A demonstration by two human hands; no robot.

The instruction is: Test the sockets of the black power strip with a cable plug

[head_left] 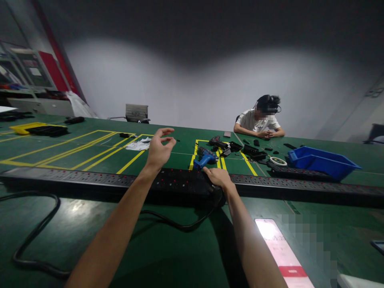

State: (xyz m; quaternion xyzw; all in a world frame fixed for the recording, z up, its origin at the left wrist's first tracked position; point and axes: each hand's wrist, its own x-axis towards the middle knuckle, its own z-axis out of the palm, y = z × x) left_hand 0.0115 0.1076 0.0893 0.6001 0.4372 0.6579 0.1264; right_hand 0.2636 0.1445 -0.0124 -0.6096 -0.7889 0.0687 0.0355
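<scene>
My left hand [161, 150] is raised over the left part of a short black power strip [180, 185], fingers apart and holding nothing. At the strip's right end, my right hand [217, 177] is closed on it; its fingertips are partly hidden. A black cable [186, 227] comes from that end and curves left across the green table. The short strip lies in front of a long row of socket strips [90, 179]. Just beyond my right hand is a blue power drill [205, 158], with a darker drill [220, 144] behind it.
A blue bin [322, 162], a white tape roll [278, 161] and black parts [253, 152] are at the right. White cloth [138, 144] lies left, near yellow tape lines. A lit phone [280, 254] is near the front. Across the table, a person [255, 122] leans on both forearms.
</scene>
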